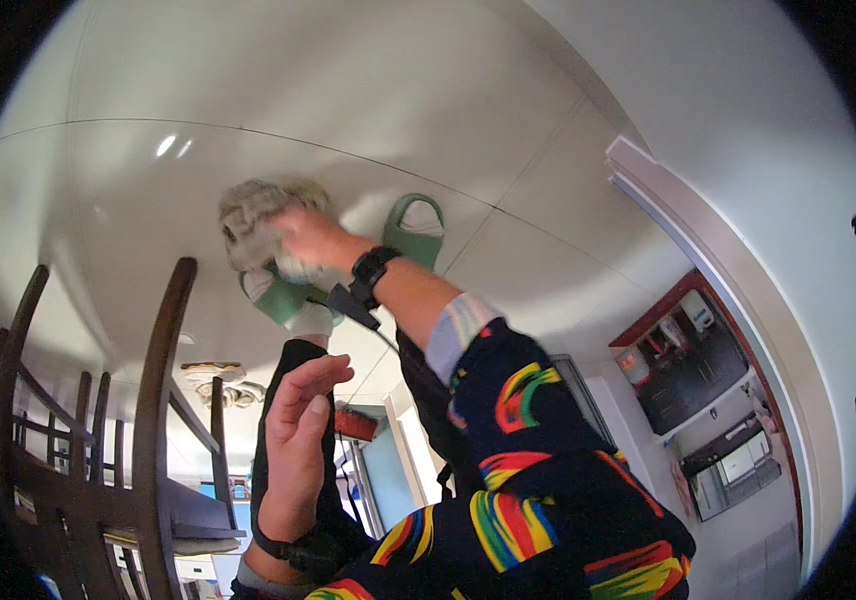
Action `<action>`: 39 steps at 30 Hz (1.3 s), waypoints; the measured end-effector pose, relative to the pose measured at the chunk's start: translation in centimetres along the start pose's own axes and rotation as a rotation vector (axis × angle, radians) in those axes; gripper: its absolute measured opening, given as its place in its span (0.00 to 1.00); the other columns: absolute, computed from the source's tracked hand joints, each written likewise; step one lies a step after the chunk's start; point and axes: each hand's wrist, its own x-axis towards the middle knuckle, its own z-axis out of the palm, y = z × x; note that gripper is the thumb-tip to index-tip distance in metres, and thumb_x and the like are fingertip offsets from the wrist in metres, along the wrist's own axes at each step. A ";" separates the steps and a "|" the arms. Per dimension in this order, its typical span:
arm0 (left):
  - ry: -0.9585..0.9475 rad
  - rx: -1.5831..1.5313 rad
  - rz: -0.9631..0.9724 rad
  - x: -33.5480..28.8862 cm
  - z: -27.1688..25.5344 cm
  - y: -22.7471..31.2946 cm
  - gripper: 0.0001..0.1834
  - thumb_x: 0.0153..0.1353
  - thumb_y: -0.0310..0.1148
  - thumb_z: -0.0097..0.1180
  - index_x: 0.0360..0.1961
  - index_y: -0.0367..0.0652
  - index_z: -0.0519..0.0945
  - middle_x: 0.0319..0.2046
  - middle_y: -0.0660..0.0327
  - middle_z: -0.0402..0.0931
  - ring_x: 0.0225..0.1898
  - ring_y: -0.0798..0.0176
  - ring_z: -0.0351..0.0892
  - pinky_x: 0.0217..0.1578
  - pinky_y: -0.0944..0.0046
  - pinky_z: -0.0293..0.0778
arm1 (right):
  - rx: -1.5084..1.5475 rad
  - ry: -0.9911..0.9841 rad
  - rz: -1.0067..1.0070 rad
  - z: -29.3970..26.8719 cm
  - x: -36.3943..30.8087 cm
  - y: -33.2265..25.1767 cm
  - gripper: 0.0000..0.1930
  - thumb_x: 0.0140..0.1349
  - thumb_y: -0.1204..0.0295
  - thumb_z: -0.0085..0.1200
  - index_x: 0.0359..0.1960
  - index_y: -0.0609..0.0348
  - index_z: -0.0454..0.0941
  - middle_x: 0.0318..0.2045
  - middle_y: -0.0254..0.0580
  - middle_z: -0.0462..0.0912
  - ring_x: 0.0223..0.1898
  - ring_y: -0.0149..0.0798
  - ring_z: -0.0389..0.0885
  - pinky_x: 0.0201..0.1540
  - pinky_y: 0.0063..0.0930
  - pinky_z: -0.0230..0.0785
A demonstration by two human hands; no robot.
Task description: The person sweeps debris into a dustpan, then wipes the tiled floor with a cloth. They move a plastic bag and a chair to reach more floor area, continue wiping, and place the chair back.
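Observation:
My right hand (315,236), smeared by motion, grips a bunched grey-beige cloth (254,222) just in front of my left foot. The cloth is blurred too, so its exact kind does not show. My left hand (297,432) hangs over my left leg with its fingers stretched and slightly curled, holding nothing. Both wrists carry black straps, and a small black device (353,305) with a cable sits by the right one. Green slippers are on my feet, the left slipper (276,298) beside the cloth and the right slipper (414,241) farther right.
Dark wooden chairs (158,390) stand close on the left. Beige shoes (216,378) lie on the tiled floor (348,80) beside them. To the right, a pale wall and a white door frame (738,270) border a room with a dark countertop (688,355).

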 end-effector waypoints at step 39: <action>-0.052 0.265 -0.022 3.3 3.9 0.4 0.19 0.64 0.36 0.45 0.52 0.36 0.70 0.51 0.49 0.74 0.53 0.56 0.74 0.60 0.54 0.61 | -0.504 0.820 0.833 -31.2 -13.6 21.6 0.32 0.62 0.50 0.39 0.60 0.63 0.66 0.61 0.56 0.65 0.63 0.61 0.59 0.62 0.63 0.48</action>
